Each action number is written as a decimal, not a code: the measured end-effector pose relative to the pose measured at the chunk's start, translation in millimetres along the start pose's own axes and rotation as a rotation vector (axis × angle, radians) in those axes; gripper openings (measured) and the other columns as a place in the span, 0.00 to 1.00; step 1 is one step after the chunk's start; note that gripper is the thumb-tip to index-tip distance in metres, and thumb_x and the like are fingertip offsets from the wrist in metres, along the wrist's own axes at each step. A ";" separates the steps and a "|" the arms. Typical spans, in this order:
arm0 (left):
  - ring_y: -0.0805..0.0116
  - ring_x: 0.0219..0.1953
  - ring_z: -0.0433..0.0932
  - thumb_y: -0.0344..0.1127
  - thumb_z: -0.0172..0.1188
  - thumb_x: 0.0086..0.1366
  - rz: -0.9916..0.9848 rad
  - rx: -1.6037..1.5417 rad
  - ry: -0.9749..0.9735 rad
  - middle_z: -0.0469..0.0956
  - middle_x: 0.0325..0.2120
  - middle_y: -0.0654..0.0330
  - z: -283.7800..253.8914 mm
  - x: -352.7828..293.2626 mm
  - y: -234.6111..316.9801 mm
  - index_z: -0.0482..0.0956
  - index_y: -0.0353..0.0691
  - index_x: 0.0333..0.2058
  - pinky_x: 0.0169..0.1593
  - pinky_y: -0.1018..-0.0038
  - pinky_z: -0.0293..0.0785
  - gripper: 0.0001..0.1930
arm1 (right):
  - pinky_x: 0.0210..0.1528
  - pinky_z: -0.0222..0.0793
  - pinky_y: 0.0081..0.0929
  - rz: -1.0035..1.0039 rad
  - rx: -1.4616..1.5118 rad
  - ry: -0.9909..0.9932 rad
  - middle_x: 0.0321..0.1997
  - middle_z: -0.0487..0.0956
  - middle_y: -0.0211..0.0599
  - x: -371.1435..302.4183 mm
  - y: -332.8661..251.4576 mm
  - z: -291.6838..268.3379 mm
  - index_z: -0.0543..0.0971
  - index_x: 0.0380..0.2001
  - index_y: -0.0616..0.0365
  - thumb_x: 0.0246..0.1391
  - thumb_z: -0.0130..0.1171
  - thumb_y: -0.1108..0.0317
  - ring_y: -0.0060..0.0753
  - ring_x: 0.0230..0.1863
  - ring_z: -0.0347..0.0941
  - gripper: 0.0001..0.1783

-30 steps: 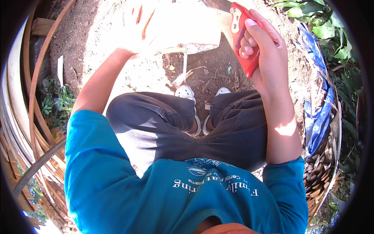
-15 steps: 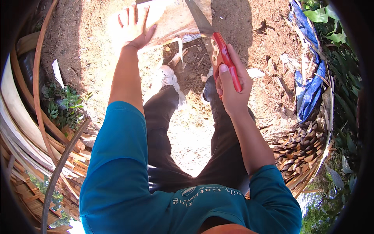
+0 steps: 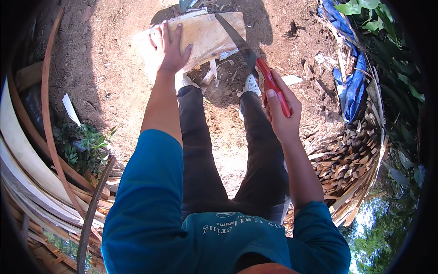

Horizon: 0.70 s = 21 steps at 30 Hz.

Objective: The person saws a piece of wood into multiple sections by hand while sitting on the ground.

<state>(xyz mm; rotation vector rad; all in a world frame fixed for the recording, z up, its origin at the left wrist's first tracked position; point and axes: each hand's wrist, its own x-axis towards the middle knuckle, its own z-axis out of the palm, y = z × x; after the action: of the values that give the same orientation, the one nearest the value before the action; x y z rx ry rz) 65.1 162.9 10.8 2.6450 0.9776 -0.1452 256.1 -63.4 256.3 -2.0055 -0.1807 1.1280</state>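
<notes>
My left hand (image 3: 172, 52) lies on a pale wooden block (image 3: 207, 34), its fingers spread over the top face near the left end. A red-handled pruning saw (image 3: 239, 43) is in my right hand (image 3: 285, 102), the fingers wrapped round the grip and the thumb along it. The blade slants up and left across the block's right part, its tip near the far edge. Whether the teeth are sunk into the wood I cannot tell. Splintered strips (image 3: 213, 68) jut from the block's near side.
My white shoes (image 3: 251, 85) stand just this side of the block, on bare soil with chips. Long curved wood strips (image 3: 48, 91) and a leafy plant (image 3: 84, 141) are at left. At right lie a blue tarp (image 3: 351, 91), a heap of split wood pieces (image 3: 351, 160) and green foliage (image 3: 404, 91).
The view has shifted, so the block's far edge and the saw's tip now show. My left hand stays flat on the wood, and the right hand keeps its hold on the saw.
</notes>
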 end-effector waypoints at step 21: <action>0.39 0.76 0.45 0.63 0.56 0.66 0.000 0.012 -0.011 0.49 0.75 0.48 7.9 6.7 -4.9 0.58 0.60 0.74 0.73 0.33 0.35 0.40 | 0.55 0.74 0.25 -0.177 -0.036 0.109 0.51 0.85 0.49 154.1 -0.7 98.9 0.80 0.57 0.66 0.62 0.63 0.62 0.31 0.51 0.82 0.25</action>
<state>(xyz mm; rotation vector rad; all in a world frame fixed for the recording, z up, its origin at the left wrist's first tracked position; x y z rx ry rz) 67.1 168.0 0.8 2.6526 0.9756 -0.1657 271.2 67.6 129.3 -2.0331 -0.3172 0.9081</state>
